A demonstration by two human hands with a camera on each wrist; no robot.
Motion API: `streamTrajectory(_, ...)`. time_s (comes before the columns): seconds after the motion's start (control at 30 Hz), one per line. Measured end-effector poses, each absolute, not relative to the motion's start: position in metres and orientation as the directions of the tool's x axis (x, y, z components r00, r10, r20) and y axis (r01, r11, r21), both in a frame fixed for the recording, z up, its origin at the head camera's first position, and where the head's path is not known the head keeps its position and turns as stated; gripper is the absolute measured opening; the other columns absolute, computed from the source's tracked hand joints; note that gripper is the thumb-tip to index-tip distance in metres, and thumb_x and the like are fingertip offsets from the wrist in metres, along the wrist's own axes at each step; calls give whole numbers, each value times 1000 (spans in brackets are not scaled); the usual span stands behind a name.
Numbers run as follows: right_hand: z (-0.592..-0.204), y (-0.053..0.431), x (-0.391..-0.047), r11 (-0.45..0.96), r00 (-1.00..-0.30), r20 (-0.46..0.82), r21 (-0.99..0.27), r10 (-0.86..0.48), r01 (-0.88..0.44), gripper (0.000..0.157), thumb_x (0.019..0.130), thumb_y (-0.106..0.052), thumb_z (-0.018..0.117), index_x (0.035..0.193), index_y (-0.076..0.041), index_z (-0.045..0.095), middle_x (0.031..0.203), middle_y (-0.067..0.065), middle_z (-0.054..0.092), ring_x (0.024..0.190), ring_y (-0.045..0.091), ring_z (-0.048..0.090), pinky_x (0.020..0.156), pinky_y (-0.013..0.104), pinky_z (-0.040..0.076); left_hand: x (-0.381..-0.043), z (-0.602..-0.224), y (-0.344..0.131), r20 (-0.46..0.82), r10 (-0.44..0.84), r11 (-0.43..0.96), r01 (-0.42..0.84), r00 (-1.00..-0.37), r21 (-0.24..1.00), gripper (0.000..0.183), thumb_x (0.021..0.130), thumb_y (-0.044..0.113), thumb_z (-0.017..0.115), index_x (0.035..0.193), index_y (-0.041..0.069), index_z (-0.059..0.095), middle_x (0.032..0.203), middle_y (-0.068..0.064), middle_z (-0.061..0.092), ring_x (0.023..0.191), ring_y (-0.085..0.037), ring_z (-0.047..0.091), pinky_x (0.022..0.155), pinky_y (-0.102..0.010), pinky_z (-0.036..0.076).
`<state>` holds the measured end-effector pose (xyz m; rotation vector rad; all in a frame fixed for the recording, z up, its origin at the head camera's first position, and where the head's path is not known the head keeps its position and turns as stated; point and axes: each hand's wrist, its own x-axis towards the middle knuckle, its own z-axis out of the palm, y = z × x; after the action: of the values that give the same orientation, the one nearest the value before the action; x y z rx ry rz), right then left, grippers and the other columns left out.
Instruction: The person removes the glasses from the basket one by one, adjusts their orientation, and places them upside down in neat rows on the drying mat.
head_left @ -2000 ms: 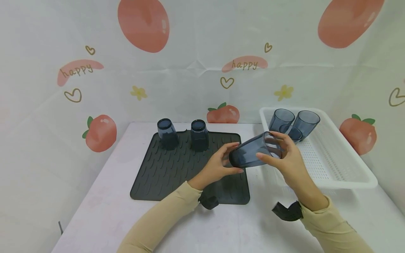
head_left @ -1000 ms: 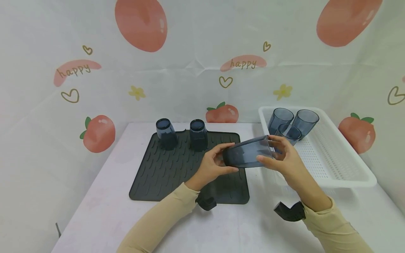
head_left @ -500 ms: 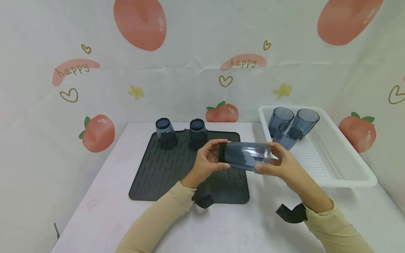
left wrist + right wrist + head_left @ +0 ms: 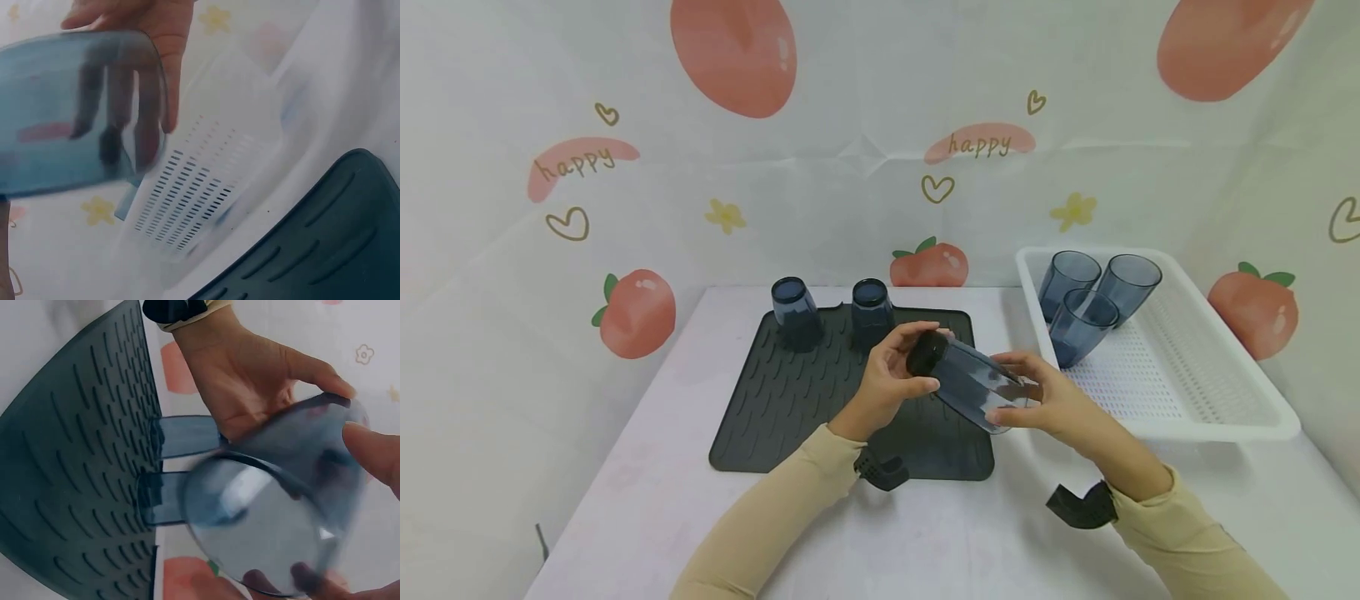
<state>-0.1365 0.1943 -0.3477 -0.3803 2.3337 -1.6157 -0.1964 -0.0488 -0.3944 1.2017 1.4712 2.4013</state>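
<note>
A blue-tinted drinking glass [image 4: 966,383] is held in the air over the right side of a black ridged mat [image 4: 790,417]. Around its dark, thick base curl the fingers and thumb of my left hand [image 4: 883,379]. My right hand [image 4: 1048,400] grips the rim end, thumb below and fingers above. The glass tilts, base up to the left and mouth down to the right. In the right wrist view its round mouth [image 4: 250,519] faces the camera, blurred. Through its wall in the left wrist view, fingers of the right hand [image 4: 165,37] show.
Two similar glasses, one at left [image 4: 796,312] and one beside it [image 4: 872,312], stand upside down on the mat's back edge. At right, a white perforated basket [image 4: 1225,417] holds three more glasses [image 4: 1082,321], leaning mouth up. A printed cloth [image 4: 850,100] hangs behind the table.
Both hands have turned the glass: its base has risen on the left and its mouth has swung down on the right. The left hand has shifted left, away from the basket.
</note>
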Motion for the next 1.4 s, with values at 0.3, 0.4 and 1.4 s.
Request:
streamTrajectory(0.3, -347, 195, -135, 402, -925, 2, -900, -380, -167, 57, 91, -16, 68, 138, 0, 41, 138, 24, 47, 123, 46, 50, 96, 54, 49, -198, -403, -51, 550, 474, -493, 310, -688, 813, 61, 81, 13, 79, 135, 6, 50, 128, -1, 58, 123, -15, 55, 103, -30, 48)
streamTrajectory(0.4, -348, 196, -135, 433, -922, 1, -883, -388, -183, 48, 93, -19, 65, 134, -1, 47, 133, 22, 53, 118, 42, 56, 92, 50, 53, -197, -402, -51, 543, 477, -475, 318, -691, 821, 65, 81, 15, 80, 135, -1, 47, 129, -2, 57, 123, -15, 54, 103, -30, 47)
streamTrajectory(1.4, -360, 197, -134, 493, -899, -83, -855, -430, -157, 39, 94, -22, 63, 127, -2, 54, 115, 14, 63, 99, 23, 63, 80, 35, 50, -210, -380, -56, 464, 458, -192, 426, -758, 884, 65, 76, -12, 74, 135, -3, 49, 133, -20, 52, 117, -13, 56, 100, -31, 50)
